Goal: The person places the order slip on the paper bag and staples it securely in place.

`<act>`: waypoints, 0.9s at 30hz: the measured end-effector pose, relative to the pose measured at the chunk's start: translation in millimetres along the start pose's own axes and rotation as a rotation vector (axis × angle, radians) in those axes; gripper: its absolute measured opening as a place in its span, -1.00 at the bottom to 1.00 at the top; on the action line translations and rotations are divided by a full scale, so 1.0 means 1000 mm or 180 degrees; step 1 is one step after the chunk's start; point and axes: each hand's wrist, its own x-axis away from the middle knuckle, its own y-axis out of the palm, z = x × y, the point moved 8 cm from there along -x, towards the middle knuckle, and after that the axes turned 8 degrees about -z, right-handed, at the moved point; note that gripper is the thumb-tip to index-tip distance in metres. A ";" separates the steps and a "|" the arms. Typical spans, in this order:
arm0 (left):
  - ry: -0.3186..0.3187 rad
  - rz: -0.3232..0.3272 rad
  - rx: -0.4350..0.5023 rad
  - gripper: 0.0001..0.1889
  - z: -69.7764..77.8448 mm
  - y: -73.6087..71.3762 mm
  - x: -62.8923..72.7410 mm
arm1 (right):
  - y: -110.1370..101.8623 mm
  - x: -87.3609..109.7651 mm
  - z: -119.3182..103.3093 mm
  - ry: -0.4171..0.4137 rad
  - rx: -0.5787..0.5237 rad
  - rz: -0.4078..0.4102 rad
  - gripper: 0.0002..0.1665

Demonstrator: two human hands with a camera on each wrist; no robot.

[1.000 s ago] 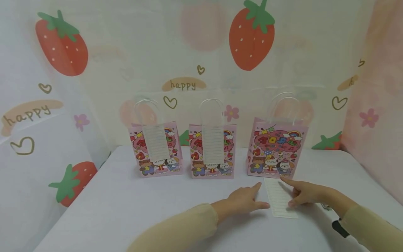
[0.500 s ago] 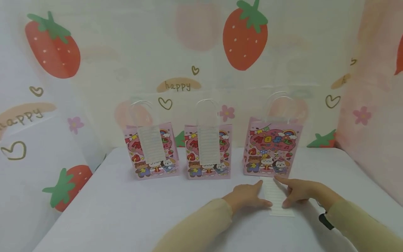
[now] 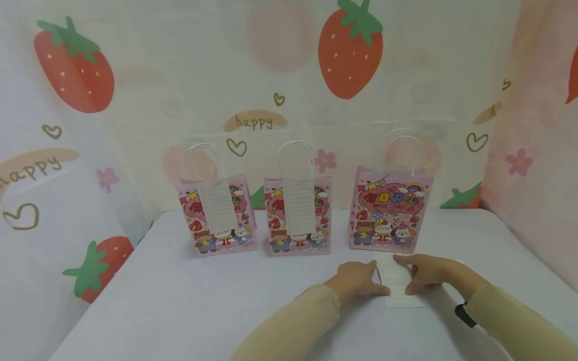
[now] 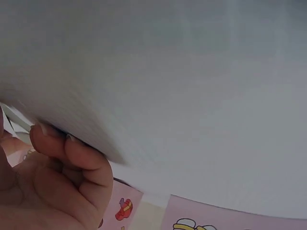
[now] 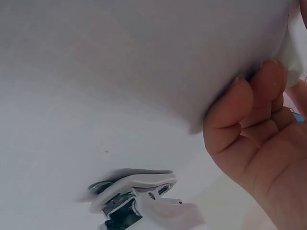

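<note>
A white lined paper slip (image 3: 397,286) lies at the foot of the right-hand pink gift bag (image 3: 388,208). At its left edge, my left hand (image 3: 358,278) pinches with thumb and index finger; a thin dark line runs along that edge. My right hand (image 3: 431,273) pinches its right side, index finger near the top and thumb lower down. Both wrist views show the other fingers of the left hand (image 4: 72,177) and right hand (image 5: 259,139) curled against the white surface. The slip itself is hard to make out there.
Two more pink gift bags, one in the middle (image 3: 277,215) and one at left (image 3: 189,220), each carry a lined slip in front. All the bags have clear handles. A white and black object (image 5: 139,196), its kind unclear, lies on the white table (image 3: 203,311).
The left hand has moved right onto the slip's left edge. The right hand has stayed on its right side. Its lower end now appears slightly higher, and the view has shifted a little.
</note>
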 end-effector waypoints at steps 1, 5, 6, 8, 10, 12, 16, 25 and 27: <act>-0.0002 -0.0017 0.0031 -0.19 -0.001 0.000 0.001 | 0.000 0.000 -0.001 -0.0037 -0.0006 0.0029 0.08; -0.0016 -0.0052 0.0266 -0.27 -0.004 -0.001 0.007 | 0.000 0.001 -0.005 -0.0341 0.0048 0.0220 -0.04; -0.0009 -0.0039 0.0328 -0.31 -0.005 -0.002 0.008 | 0.000 0.002 -0.007 -0.0444 0.0112 0.0285 -0.08; 0.0003 -0.0014 0.0478 -0.38 -0.007 -0.004 0.012 | 0.001 0.005 -0.010 -0.0633 0.0199 0.0414 -0.16; 0.0088 -0.0002 0.0609 -0.47 -0.007 -0.006 0.015 | 0.001 0.008 -0.014 -0.0799 0.0275 0.0531 -0.25; 0.0220 -0.0016 0.0765 -0.54 -0.005 -0.008 0.018 | 0.001 0.011 -0.018 -0.0918 0.0287 0.0634 -0.33; 0.0444 -0.0073 0.1383 -0.58 -0.001 -0.012 0.020 | -0.003 0.016 -0.022 -0.1029 0.0195 0.0805 -0.44; 0.0561 0.0504 0.2624 -0.73 -0.006 -0.029 0.023 | -0.009 0.029 -0.035 -0.1149 -0.0015 0.0981 -0.35; 0.0578 0.0573 0.2727 -0.75 -0.007 -0.032 0.025 | -0.012 0.033 -0.037 -0.1169 -0.0085 0.0999 -0.30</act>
